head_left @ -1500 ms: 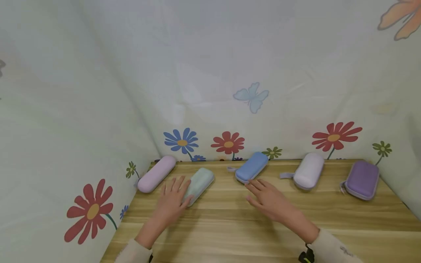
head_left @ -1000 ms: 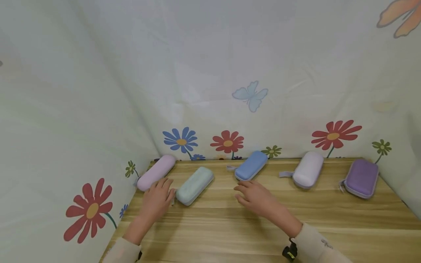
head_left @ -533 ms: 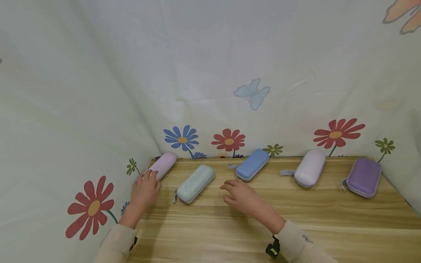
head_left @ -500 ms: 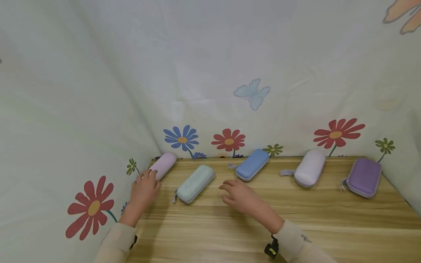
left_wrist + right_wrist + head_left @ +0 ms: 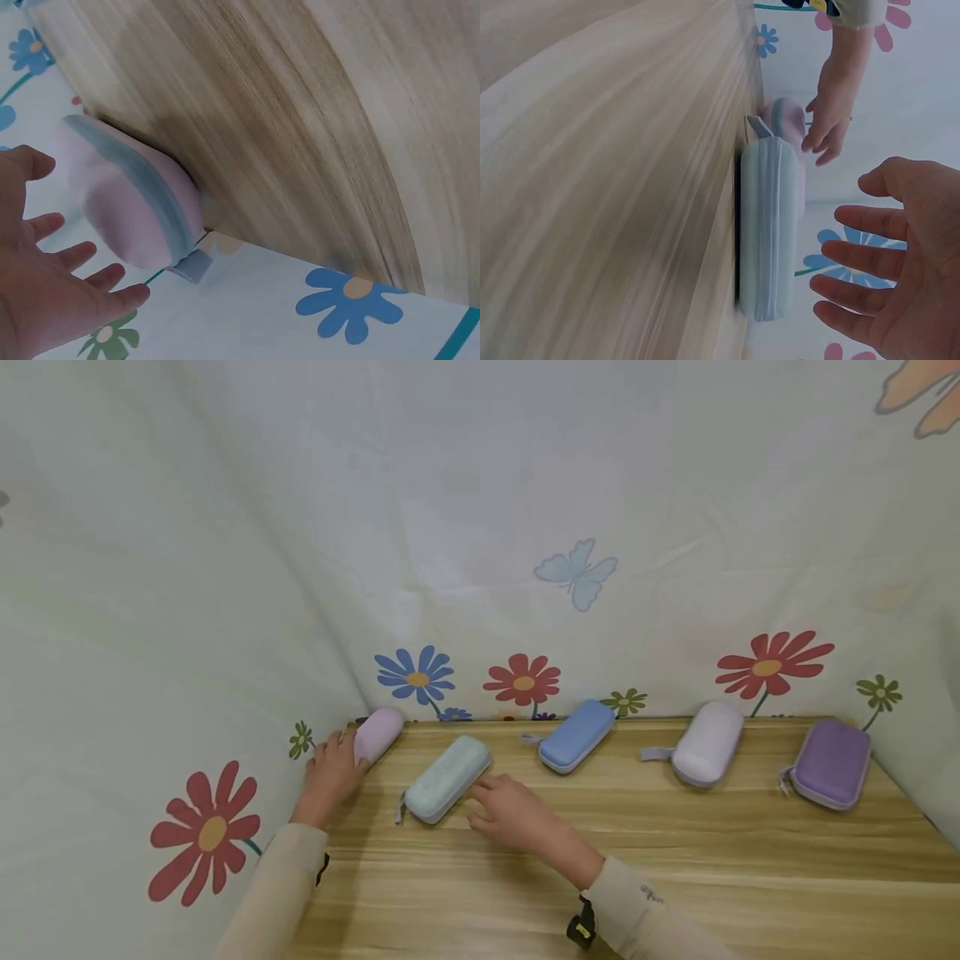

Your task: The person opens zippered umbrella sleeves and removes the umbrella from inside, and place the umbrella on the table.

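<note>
A pink zippered glasses case point(image 5: 379, 732) lies at the back left of the table, its near end hidden by my left hand point(image 5: 330, 777). In the left wrist view the fingers of that hand spread above the pink case point(image 5: 120, 202) without curling round it. My right hand point(image 5: 510, 814) hovers just right of a mint green glasses case point(image 5: 448, 777) with a grey strap. The right wrist view shows its fingers loosely extended, with a gap between them and the mint green case point(image 5: 769, 232).
A blue case point(image 5: 576, 737), a pale lilac case point(image 5: 707, 745) and a dark purple case point(image 5: 831, 764) lie further right on the wooden table point(image 5: 750, 902). Flower-printed white cloth point(image 5: 450, 527) encloses the table's back and sides.
My left hand has moved left from the mint green case to the pink one. My right hand has moved left, away from the blue case to beside the mint green one. The cases stayed put.
</note>
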Motion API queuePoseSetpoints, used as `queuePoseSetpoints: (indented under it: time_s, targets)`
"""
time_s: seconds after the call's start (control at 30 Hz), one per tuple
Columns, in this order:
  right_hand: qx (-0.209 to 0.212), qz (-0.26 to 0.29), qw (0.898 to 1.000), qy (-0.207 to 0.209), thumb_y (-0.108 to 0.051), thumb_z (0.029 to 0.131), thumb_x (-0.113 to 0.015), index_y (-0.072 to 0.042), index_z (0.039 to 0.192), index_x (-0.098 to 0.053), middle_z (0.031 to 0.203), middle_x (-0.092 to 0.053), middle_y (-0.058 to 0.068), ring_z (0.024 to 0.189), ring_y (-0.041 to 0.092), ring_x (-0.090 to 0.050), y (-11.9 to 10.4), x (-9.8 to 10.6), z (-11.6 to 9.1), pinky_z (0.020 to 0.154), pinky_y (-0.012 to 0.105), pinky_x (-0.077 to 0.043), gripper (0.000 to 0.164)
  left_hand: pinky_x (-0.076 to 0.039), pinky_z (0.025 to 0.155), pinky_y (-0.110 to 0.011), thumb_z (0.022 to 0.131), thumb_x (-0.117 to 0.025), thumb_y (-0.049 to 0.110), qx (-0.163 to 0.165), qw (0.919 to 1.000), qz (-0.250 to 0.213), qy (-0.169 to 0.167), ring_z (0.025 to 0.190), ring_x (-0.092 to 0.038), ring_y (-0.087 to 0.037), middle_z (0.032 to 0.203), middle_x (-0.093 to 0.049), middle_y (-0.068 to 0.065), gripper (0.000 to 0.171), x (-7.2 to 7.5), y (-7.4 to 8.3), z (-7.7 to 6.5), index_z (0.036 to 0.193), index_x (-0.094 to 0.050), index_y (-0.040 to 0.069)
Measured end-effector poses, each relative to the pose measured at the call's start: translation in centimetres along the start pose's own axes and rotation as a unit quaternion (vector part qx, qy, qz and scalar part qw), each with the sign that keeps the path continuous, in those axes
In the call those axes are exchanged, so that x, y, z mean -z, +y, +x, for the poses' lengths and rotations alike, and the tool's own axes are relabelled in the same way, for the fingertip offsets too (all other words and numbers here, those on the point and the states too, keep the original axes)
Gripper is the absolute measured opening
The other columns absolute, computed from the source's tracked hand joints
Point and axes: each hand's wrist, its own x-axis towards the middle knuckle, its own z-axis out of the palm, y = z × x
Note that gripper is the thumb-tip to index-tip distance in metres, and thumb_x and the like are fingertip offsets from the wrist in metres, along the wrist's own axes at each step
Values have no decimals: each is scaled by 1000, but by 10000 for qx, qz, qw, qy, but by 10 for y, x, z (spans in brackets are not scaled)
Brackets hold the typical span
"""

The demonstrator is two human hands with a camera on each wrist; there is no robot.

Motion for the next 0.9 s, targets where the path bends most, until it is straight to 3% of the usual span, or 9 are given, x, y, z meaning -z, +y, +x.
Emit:
queuePoseSetpoints:
  time_s: [0.17, 0.43, 0.9]
  targets:
    - [54, 7, 10000, 17, -31, 102, -61, -12, 131, -68, 131, -66, 5, 114, 24, -64, -5, -7, 4, 101, 40, -50, 35, -28, 103, -77, 103, -55, 29, 214, 9994, -96, -248, 135, -31, -62, 155, -30, -33, 67, -9, -4, 9, 157, -28, 1]
    - [-39, -55, 10000, -30, -34, 103, -59, -13, 130, -69, 132, -65, 4, 118, 22, -62, -7, -13, 14, 101, 38, -49, 36, -23, 105, -78, 104, -48, 36, 367, 9979, -51, -524, 137, -27, -62, 157, -25, -33, 72, -17, -8, 19, 161, -18, 4]
    - [9, 53, 9999, 119, -29, 102, -60, -13, 128, -70, 127, -68, 3, 114, 19, -65, -20, -10, 30, 97, 35, -52, 32, -28, 101, -78, 104, -48, 37, 456, 9958, 20, -791, 134, -31, -63, 153, -28, -37, 73, -21, -11, 25, 161, -17, 2]
